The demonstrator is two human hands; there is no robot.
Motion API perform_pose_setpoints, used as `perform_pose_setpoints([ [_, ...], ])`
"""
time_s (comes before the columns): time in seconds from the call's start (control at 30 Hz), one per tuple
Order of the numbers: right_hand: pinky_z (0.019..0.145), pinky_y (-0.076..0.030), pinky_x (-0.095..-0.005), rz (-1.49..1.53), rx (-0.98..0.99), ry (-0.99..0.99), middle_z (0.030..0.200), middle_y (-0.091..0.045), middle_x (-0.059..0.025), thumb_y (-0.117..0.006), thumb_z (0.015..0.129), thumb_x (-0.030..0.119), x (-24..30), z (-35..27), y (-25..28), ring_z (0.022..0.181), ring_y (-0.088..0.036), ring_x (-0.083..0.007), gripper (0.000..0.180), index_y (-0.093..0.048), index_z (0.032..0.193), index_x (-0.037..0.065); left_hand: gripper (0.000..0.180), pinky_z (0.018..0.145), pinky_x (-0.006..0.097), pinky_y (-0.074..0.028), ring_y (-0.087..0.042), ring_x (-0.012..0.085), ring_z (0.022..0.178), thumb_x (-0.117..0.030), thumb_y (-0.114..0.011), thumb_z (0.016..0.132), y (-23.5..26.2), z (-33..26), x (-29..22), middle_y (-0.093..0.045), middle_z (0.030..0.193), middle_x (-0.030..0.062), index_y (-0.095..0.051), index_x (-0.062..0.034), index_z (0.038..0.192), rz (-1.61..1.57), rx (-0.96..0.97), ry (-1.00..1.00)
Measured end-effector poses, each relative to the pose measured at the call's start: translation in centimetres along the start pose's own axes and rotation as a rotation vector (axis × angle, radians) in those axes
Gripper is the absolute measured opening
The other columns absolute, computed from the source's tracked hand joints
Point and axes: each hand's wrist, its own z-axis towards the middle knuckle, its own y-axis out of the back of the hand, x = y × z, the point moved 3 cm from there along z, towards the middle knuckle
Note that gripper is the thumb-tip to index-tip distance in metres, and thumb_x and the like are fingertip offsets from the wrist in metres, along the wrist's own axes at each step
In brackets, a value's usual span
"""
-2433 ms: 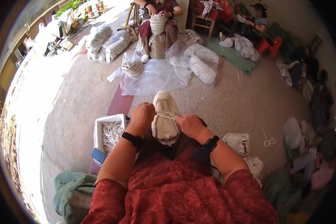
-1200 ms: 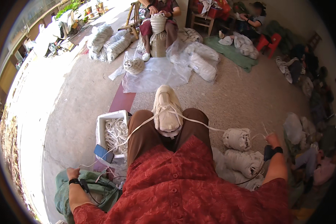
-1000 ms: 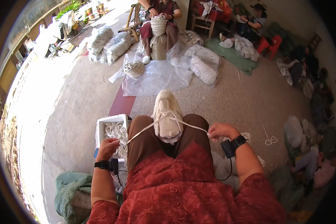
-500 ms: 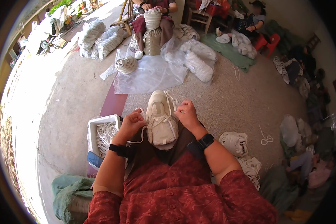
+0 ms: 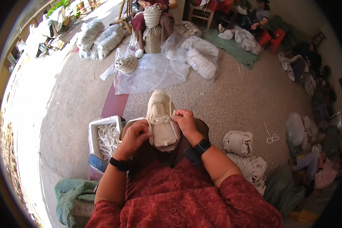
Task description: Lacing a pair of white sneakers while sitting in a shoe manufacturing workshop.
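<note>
An off-white shoe [image 5: 165,135] rests on my lap between my hands, its toe pointing away from me. A pale shoelace [image 5: 161,118] crosses its upper. At the shoe's right side my right hand [image 5: 186,121] is closed in a pinch on the lace. My left hand [image 5: 135,135] is closed at the left side, close against the shoe, with a lace passing by its fingertips; its exact grip is partly hidden.
A white box [image 5: 92,138] of loose laces stands at my left, a blue object [image 5: 98,163] on its edge. Bundled white shoe parts [image 5: 238,143] lie at my right. Ahead, plastic sheeting [image 5: 152,78] and filled bags [image 5: 201,64] lie before a seated person [image 5: 137,28].
Both hands have come closer to the shoe; the left has moved down and the right inward and down. The lace ends now stand out less from the shoe's sides.
</note>
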Motion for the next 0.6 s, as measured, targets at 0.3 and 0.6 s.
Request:
perform_pose_setpoints([
  [0.3,0.052,-0.042,-0.033,-0.538,-0.163,0.34,0.057,-0.053,-0.0121,-0.062,0.069,0.0,0.6,-0.3,-2.1,0.051,-0.051,-0.0233,0.011,-0.053,0.064,0.002,0.01,0.076,0.029,-0.046,-0.057,0.0178,0.097,-0.004,-0.069,0.07,1.9,1.4,6.4,-0.056,0.116,0.0159,-0.059,-0.0019,0.072,-0.182,-0.356,0.164],
  [0.6,0.056,-0.046,-0.0431,-0.547,-0.056,0.108,0.062,-0.056,-0.0183,-0.059,0.068,0.006,1.4,0.7,-1.7,0.063,-0.059,-0.034,0.008,-0.053,0.064,0.003,0.01,0.056,0.021,-0.043,-0.052,0.0033,0.062,-0.007,-0.065,0.079,-2.6,0.1,-0.7,-0.061,0.067,-0.0006,-0.064,0.0028,0.077,-0.295,-0.123,0.337],
])
